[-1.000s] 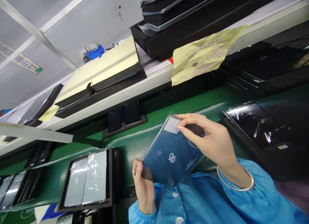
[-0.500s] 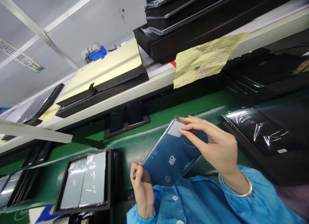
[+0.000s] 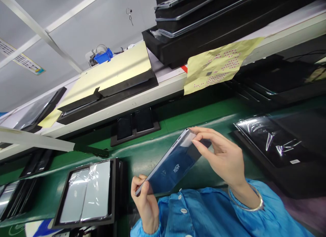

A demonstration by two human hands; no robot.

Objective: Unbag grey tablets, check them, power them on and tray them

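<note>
A tablet (image 3: pixel 168 169) with a dark blue back and a pale logo is held up in front of my chest, tilted so its silvery side edge shows. My left hand (image 3: pixel 145 196) pinches its lower left corner between thumb and fingers. My right hand (image 3: pixel 224 155) is closed at the upper corner, with thumb and fingertips on a whitish translucent patch (image 3: pixel 187 139) on the back. Whether those fingertips grip the tablet itself or only a film on it, I cannot tell. A bracelet (image 3: pixel 258 199) circles my right wrist.
On the green bench lie a black tray (image 3: pixel 114 192) with two film-wrapped pale tablets, a smaller dark tray (image 3: pixel 134 126), and a black tray (image 3: pixel 275 145) under shiny film. A shelf (image 3: pixel 168 83) above carries black foam trays (image 3: pixel 193 39) and a hanging yellow sheet (image 3: pixel 219 68).
The tablet has tipped so that more of its side edge shows and less of its back. My left hand has moved slightly left and down; my right hand has shifted slightly left with it.
</note>
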